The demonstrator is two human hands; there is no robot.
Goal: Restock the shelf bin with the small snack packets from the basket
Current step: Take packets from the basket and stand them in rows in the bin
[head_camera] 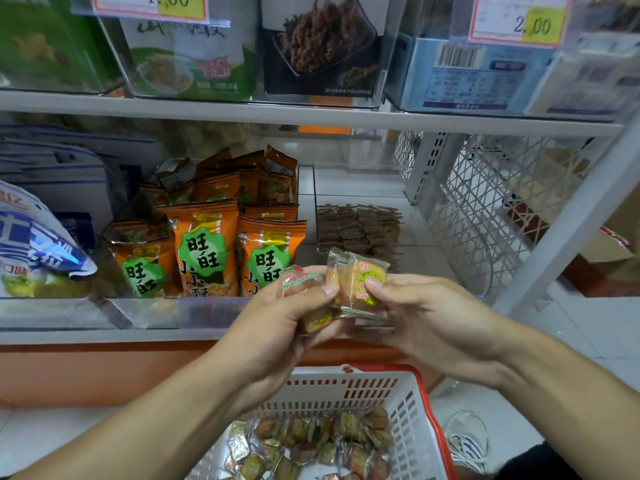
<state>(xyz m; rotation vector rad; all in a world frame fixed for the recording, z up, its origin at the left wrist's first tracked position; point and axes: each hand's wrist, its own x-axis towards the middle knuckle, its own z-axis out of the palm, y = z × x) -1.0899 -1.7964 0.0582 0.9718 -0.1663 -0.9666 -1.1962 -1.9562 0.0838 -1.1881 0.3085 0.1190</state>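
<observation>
Both grips pinch snack packets [360, 285] — slick wrappers may slip, dropping short of the bin [363, 188] at 12 o'clock.

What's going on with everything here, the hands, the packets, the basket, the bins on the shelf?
left hand: gripping small snack packets.
right hand: pinching the same packets.
small snack packets: held above the basket, in front of the shelf.
basket: on the floor, many packets inside.
clear shelf bin: partly filled with brown packets.
orange snack bags: standing upright in their bin.
</observation>
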